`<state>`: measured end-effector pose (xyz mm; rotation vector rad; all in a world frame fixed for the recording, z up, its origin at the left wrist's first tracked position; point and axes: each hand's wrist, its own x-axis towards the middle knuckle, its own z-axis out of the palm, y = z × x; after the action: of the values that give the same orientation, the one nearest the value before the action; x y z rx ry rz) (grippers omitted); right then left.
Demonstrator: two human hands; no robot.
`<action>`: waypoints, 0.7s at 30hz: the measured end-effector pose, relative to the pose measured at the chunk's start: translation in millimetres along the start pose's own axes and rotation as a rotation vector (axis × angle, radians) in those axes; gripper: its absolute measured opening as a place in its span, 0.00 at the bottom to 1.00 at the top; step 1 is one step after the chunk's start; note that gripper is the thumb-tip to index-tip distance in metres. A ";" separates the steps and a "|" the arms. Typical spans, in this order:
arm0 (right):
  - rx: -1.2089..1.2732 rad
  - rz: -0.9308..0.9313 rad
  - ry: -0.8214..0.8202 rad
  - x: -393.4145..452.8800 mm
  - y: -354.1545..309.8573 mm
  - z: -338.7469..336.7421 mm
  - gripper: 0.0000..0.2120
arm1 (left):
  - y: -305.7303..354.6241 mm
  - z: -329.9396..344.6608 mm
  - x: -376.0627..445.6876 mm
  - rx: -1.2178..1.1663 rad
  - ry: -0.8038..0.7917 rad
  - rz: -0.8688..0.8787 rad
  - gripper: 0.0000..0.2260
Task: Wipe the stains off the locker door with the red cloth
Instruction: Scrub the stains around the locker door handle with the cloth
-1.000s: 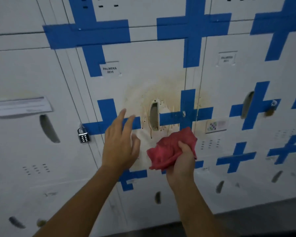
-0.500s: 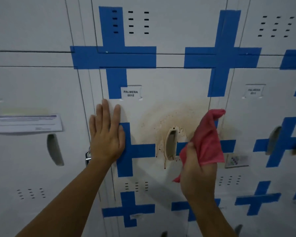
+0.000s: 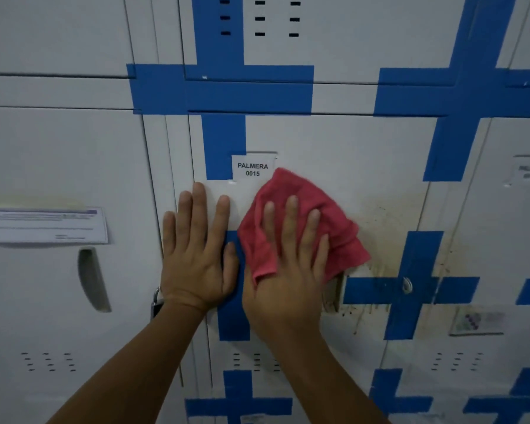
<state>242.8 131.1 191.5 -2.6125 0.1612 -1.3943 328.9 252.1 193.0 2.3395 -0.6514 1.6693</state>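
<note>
The white locker door (image 3: 343, 148) labelled PALMERA 0015 (image 3: 252, 169) carries a brownish stain (image 3: 392, 215) with drips around its recessed handle (image 3: 334, 293). My right hand (image 3: 288, 270) presses the red cloth (image 3: 337, 237) flat against the door, fingers spread over it, just below the label and left of the stain. The cloth covers the upper part of the handle recess. My left hand (image 3: 196, 255) lies flat and open on the door's left edge, over a blue tape cross.
Blue tape crosses (image 3: 416, 286) mark the locker fronts. A padlock (image 3: 156, 301) peeks out behind my left wrist. A paper notice (image 3: 43, 224) hangs on the left locker above its handle recess (image 3: 92, 280). More lockers stand right and above.
My right hand swung left and up, and it now flattens the cloth on the door instead of holding it bunched. The view has moved closer. My left hand stays flat on the door.
</note>
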 end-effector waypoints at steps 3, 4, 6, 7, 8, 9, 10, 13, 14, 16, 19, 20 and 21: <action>0.035 -0.127 0.002 -27.2 18.6 10.5 0.34 | 0.4 -0.8 1.3 -0.002 0.014 0.003 0.31; 0.038 -0.139 0.001 -30.9 24.8 9.6 0.35 | 0.8 -1.0 1.0 0.002 0.017 0.006 0.31; 0.021 -0.110 -0.011 -24.7 31.8 1.5 0.35 | 0.9 -1.7 0.5 0.006 0.019 0.010 0.31; 0.006 -0.080 -0.023 -15.4 31.6 -5.3 0.35 | 0.7 -2.4 0.5 0.005 0.016 0.008 0.31; -0.010 -0.045 -0.037 -4.2 30.1 -12.3 0.36 | 0.7 -2.9 0.6 0.005 0.010 0.006 0.31; -0.014 -0.015 -0.042 7.4 27.2 -18.5 0.36 | 0.7 -3.2 0.5 0.006 0.006 0.006 0.31; -0.007 0.007 -0.038 16.7 23.2 -24.1 0.37 | 0.8 -3.0 0.7 0.006 0.004 0.007 0.31; 0.014 0.021 -0.041 24.6 11.1 -28.5 0.37 | 1.4 -1.8 1.4 0.002 0.007 0.010 0.30; 0.008 -0.008 -0.057 20.3 9.0 -26.0 0.37 | 1.3 -1.1 1.1 -0.001 0.011 0.011 0.30; -0.011 -0.118 -0.101 8.0 11.2 -17.8 0.36 | 1.0 -0.4 0.4 -0.009 0.019 0.015 0.30; -0.059 -0.224 -0.124 7.2 29.2 -19.0 0.35 | 0.7 -1.0 -0.1 -0.004 0.023 0.016 0.31; -0.070 -0.201 -0.118 12.7 36.5 -24.8 0.36 | 0.9 -1.5 0.1 0.000 0.023 0.015 0.31; -0.072 -0.145 -0.108 20.0 44.1 -31.9 0.36 | 1.4 -2.2 0.7 0.003 0.023 0.015 0.31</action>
<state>226.8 81.1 216.2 -2.8007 0.0076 -1.3092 326.6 251.6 194.3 2.3194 -0.6637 1.7025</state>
